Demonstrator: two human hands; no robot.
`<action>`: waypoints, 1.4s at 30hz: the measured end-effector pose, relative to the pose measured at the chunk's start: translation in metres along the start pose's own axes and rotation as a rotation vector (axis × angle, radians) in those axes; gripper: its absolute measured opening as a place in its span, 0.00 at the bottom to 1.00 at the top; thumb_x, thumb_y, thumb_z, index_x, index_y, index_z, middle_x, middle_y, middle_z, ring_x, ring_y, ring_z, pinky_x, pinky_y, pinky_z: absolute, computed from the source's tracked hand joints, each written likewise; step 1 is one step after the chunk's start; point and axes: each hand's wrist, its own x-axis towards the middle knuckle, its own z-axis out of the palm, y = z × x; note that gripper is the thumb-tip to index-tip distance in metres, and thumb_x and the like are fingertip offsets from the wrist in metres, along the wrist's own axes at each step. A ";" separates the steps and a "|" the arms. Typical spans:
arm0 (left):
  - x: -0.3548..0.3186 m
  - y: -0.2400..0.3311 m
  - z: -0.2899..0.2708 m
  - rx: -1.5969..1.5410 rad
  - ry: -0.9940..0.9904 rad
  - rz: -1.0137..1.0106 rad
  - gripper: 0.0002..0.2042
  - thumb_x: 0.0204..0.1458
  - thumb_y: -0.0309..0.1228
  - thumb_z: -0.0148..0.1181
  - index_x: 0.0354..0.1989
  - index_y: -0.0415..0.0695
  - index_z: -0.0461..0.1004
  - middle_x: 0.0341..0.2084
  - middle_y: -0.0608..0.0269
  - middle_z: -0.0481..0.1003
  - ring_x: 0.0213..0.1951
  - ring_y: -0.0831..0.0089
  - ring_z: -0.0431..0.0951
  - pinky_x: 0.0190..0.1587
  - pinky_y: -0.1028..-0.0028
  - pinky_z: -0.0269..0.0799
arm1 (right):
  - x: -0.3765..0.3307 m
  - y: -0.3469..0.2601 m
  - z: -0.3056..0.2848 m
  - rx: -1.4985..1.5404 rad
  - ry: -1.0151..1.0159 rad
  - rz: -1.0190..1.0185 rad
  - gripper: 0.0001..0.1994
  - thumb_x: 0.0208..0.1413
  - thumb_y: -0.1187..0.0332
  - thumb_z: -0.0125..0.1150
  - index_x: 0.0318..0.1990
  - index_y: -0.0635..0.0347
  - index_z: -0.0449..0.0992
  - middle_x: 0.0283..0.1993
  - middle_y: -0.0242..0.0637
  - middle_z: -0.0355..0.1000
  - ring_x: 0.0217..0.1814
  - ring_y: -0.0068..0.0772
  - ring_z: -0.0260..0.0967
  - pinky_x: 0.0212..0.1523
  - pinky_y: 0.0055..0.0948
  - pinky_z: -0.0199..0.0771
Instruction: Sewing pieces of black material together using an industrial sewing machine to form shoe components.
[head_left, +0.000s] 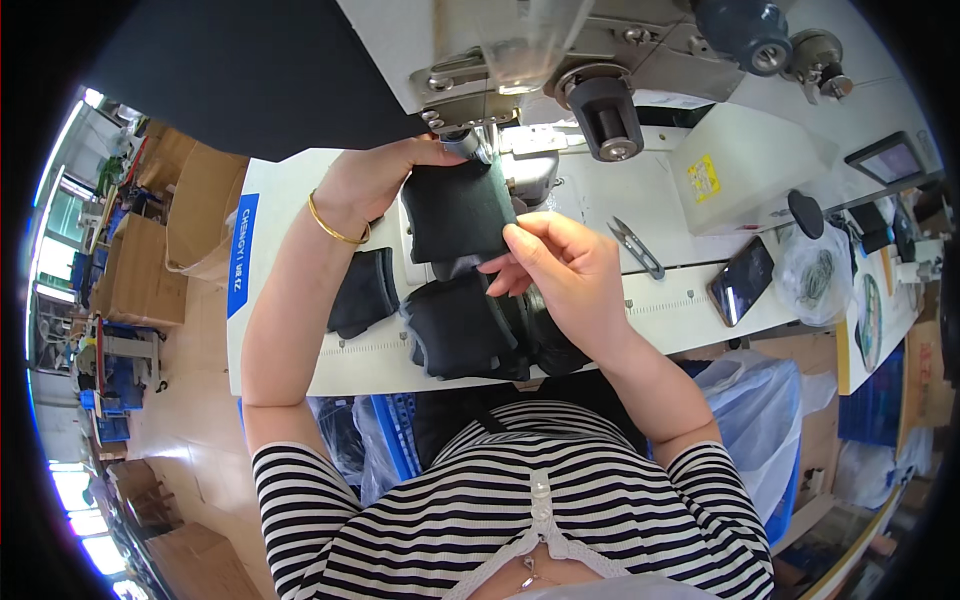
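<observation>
We hold a dark fabric piece (458, 208) flat on the sewing machine (560, 70) bed, just under the presser foot. Our left hand (375, 180) presses its far edge, fingers closed on the cloth; our right hand (560, 262) pinches the near corner between thumb and forefinger. To do this well, we judge both edges should stay taut and square. Thread snips (636, 246) lie nearby.

the sewing machine (560, 60) is cut off by the top edge, its needle hidden behind the black fabric piece (457, 208); the left hand (375, 180) has its fingertips tucked out of sight under that piece, and the phone (741, 280) screen is too small to read
</observation>
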 end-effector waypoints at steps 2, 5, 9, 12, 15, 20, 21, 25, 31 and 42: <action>0.009 -0.005 -0.011 -0.006 -0.028 0.048 0.12 0.44 0.15 0.67 0.38 0.40 0.80 0.34 0.64 0.79 0.38 0.72 0.78 0.46 0.74 0.73 | 0.004 0.000 0.002 0.012 -0.003 0.004 0.10 0.66 0.68 0.54 0.42 0.69 0.76 0.32 0.43 0.80 0.28 0.25 0.79 0.29 0.19 0.76; 0.013 -0.003 -0.013 -0.063 -0.088 0.170 0.15 0.43 0.14 0.66 0.40 0.40 0.79 0.36 0.62 0.79 0.39 0.70 0.78 0.44 0.71 0.75 | 0.011 -0.001 0.001 0.016 0.023 0.010 0.11 0.66 0.68 0.54 0.42 0.69 0.76 0.32 0.42 0.80 0.29 0.25 0.79 0.29 0.19 0.76; 0.017 0.000 -0.014 -0.161 -0.154 0.349 0.17 0.43 0.12 0.63 0.43 0.39 0.78 0.38 0.60 0.79 0.40 0.68 0.79 0.42 0.72 0.77 | 0.020 0.000 0.000 0.032 0.034 -0.007 0.10 0.65 0.68 0.54 0.42 0.68 0.76 0.32 0.40 0.80 0.29 0.23 0.78 0.29 0.19 0.76; 0.014 0.001 -0.010 -0.146 -0.016 0.352 0.13 0.45 0.16 0.63 0.42 0.36 0.78 0.37 0.58 0.79 0.40 0.70 0.79 0.40 0.76 0.75 | 0.022 0.002 0.006 0.061 0.042 -0.025 0.09 0.65 0.70 0.54 0.41 0.67 0.77 0.30 0.37 0.80 0.29 0.20 0.78 0.29 0.18 0.75; -0.013 0.012 0.018 1.123 0.251 0.215 0.11 0.52 0.26 0.65 0.43 0.41 0.79 0.35 0.62 0.80 0.39 0.72 0.79 0.44 0.72 0.72 | 0.023 0.002 0.004 0.071 0.065 -0.029 0.09 0.64 0.70 0.54 0.40 0.67 0.77 0.30 0.37 0.80 0.28 0.20 0.77 0.29 0.18 0.75; -0.057 -0.036 0.034 0.782 0.195 1.053 0.18 0.42 0.27 0.70 0.43 0.39 0.74 0.42 0.56 0.73 0.45 0.67 0.73 0.48 0.71 0.67 | 0.023 0.003 0.007 -0.015 0.077 -0.062 0.09 0.62 0.71 0.56 0.41 0.69 0.77 0.31 0.38 0.79 0.29 0.23 0.78 0.31 0.23 0.77; -0.060 -0.037 0.042 0.761 0.168 1.053 0.18 0.41 0.25 0.71 0.43 0.39 0.74 0.43 0.58 0.72 0.47 0.67 0.73 0.49 0.71 0.67 | 0.022 0.007 0.006 -0.014 0.071 -0.062 0.09 0.62 0.71 0.56 0.41 0.69 0.77 0.31 0.38 0.79 0.29 0.23 0.78 0.31 0.23 0.77; -0.060 -0.032 0.042 0.716 0.177 0.851 0.19 0.39 0.23 0.71 0.42 0.39 0.74 0.43 0.59 0.72 0.48 0.69 0.73 0.50 0.71 0.67 | 0.019 0.010 -0.001 -0.215 0.114 -0.282 0.11 0.62 0.69 0.56 0.43 0.70 0.76 0.31 0.43 0.78 0.32 0.28 0.80 0.32 0.25 0.76; -0.067 -0.027 0.050 0.718 0.241 0.839 0.15 0.39 0.22 0.72 0.38 0.40 0.77 0.39 0.60 0.74 0.41 0.67 0.75 0.42 0.71 0.70 | 0.019 0.003 -0.007 -0.210 0.024 -0.208 0.10 0.65 0.71 0.52 0.46 0.70 0.76 0.35 0.37 0.79 0.36 0.23 0.78 0.39 0.22 0.78; -0.065 -0.034 0.055 1.142 0.327 1.470 0.16 0.28 0.19 0.65 0.32 0.36 0.80 0.30 0.61 0.74 0.32 0.64 0.76 0.34 0.68 0.73 | 0.019 0.002 -0.010 -0.231 -0.001 -0.183 0.10 0.63 0.68 0.53 0.36 0.66 0.75 0.25 0.38 0.77 0.27 0.27 0.78 0.31 0.24 0.75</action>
